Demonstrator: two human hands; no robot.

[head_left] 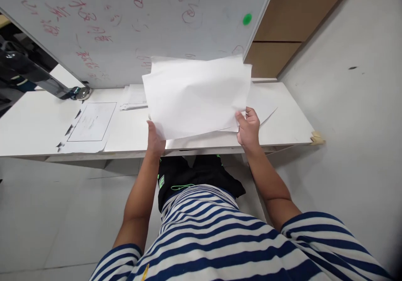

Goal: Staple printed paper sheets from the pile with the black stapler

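White paper sheets (197, 96), blank on the side toward me, are held up above the table. They overlap unevenly, with a second sheet's edge showing behind at the top. My right hand (248, 129) pinches their lower right edge, thumb in front and fingers curled behind. At the lower left corner my left hand (155, 139) supports the sheets, its thumb upright along the edge; its other fingers are hidden behind the paper. Another loose white sheet (262, 101) lies on the table beyond my right hand, partly covered by the raised ones.
The white table (285, 122) runs across in front of me. A printed sheet with a black frame (91, 122) lies at left, near a small paper stack (134, 106). A whiteboard (125, 29) with red writing rises behind. A wall (351, 105) bounds the right side.
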